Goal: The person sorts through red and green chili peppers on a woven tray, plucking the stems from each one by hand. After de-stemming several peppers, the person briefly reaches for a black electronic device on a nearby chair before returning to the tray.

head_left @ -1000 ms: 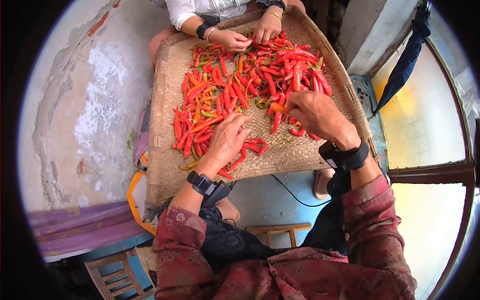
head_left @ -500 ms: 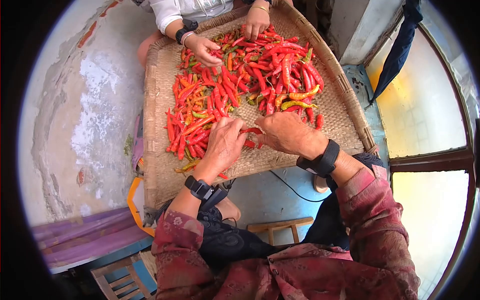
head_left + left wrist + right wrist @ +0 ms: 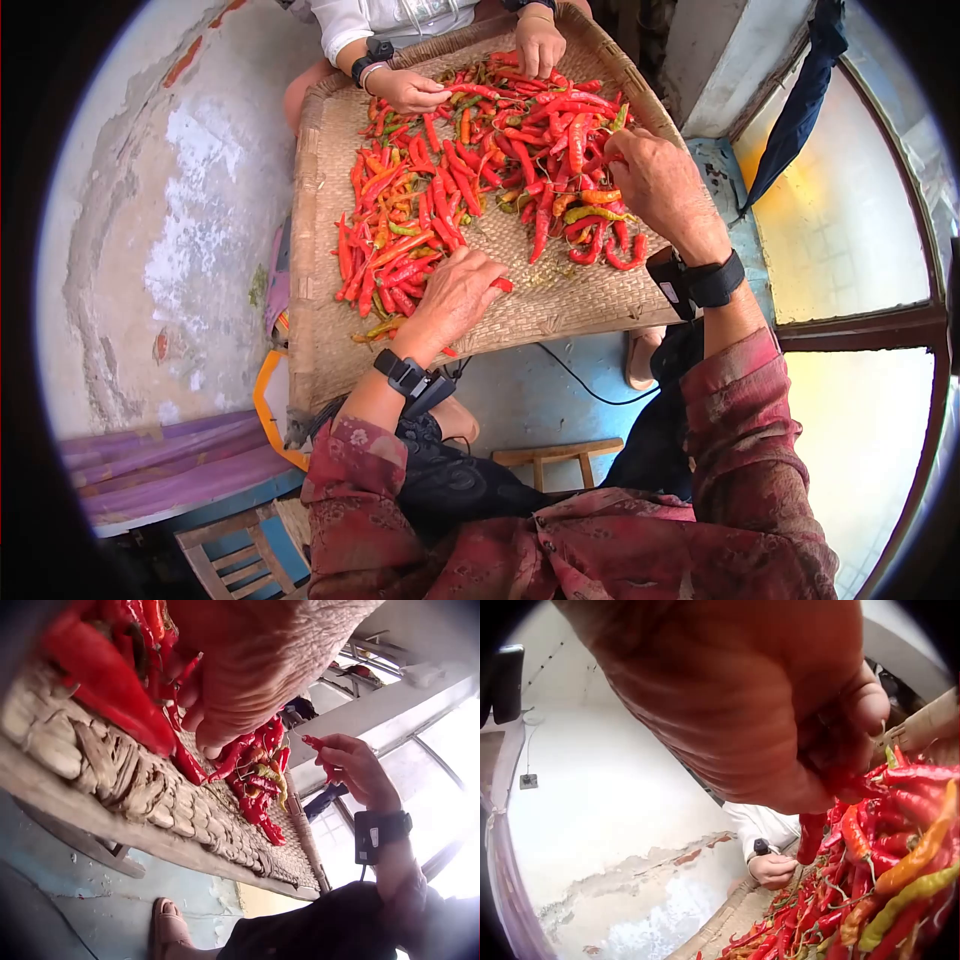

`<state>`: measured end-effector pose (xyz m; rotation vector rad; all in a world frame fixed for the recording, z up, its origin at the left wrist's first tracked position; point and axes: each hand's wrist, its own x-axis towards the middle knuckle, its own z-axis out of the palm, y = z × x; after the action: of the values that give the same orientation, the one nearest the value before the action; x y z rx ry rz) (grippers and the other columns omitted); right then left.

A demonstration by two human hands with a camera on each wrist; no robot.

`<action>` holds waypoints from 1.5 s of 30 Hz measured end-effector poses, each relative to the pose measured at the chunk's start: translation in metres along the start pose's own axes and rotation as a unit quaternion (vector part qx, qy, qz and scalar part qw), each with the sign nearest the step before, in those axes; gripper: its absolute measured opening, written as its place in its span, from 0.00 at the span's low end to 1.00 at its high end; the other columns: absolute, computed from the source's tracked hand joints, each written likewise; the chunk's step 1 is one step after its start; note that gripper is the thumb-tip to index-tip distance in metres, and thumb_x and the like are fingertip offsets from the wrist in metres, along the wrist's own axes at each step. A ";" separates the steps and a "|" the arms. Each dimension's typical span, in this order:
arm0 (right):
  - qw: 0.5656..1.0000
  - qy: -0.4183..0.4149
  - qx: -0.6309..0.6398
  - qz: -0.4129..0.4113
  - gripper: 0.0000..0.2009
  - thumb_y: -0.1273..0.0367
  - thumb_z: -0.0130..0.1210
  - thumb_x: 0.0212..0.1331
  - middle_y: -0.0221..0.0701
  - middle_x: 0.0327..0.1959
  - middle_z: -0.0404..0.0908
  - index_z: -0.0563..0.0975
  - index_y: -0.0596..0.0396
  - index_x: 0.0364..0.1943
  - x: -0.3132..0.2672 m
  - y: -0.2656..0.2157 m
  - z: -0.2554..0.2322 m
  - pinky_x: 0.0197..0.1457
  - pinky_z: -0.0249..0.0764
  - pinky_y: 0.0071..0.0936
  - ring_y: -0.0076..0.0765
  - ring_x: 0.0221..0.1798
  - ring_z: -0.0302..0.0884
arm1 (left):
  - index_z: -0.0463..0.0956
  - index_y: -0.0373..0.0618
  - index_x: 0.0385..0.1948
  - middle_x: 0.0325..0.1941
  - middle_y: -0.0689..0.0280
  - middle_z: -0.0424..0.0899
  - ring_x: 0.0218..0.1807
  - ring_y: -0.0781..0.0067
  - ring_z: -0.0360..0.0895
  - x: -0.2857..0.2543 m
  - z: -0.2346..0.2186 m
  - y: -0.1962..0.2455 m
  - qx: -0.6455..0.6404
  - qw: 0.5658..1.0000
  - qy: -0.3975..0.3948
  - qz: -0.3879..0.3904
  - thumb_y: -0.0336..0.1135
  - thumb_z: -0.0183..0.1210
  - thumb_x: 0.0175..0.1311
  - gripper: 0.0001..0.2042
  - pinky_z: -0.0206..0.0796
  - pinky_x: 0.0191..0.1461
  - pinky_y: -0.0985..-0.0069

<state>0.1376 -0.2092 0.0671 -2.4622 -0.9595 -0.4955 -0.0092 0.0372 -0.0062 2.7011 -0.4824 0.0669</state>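
Red chili peppers (image 3: 575,140), mixed with orange and yellow-green ones, lie heaped on a woven bamboo tray (image 3: 325,180). Over the right side of the heap, my right hand (image 3: 660,185) pinches a red chili pepper (image 3: 330,774), its thin stem sticking out in the left wrist view. My left hand (image 3: 452,300) is low over the tray's near part, fingers curled, a red chili pepper (image 3: 502,285) showing at its fingertips. The back of the hand hides most of that pepper from above. Loose peppers (image 3: 380,280) lie just beyond it.
Across the tray, another person's hands (image 3: 410,92) handle peppers at the far side. The tray has a raised rim (image 3: 640,85). A wooden stool (image 3: 558,455) stands below, a folded umbrella (image 3: 800,110) hangs at the right by the window, and a wall (image 3: 170,200) rises at left.
My right hand drops an orange pepper onto the tray's right side, comes in to my left hand, then returns to the heap and takes a red chili pepper. My left hand stays low.
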 end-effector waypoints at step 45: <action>0.999 -0.019 0.034 0.020 0.09 0.67 0.58 0.54 0.43 0.18 0.75 0.72 0.56 0.29 -0.001 -0.023 0.008 0.29 0.72 0.45 0.54 0.27 0.77 | 0.69 0.47 0.52 0.52 0.55 0.75 0.55 0.50 0.68 0.036 0.006 -0.041 -0.012 0.981 0.068 -0.182 0.27 0.60 0.48 0.25 0.61 0.60 0.61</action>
<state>0.1221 -0.1900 0.0660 -2.4331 -0.9240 -0.3970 0.0389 0.0587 -0.0229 2.6908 0.0540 0.1422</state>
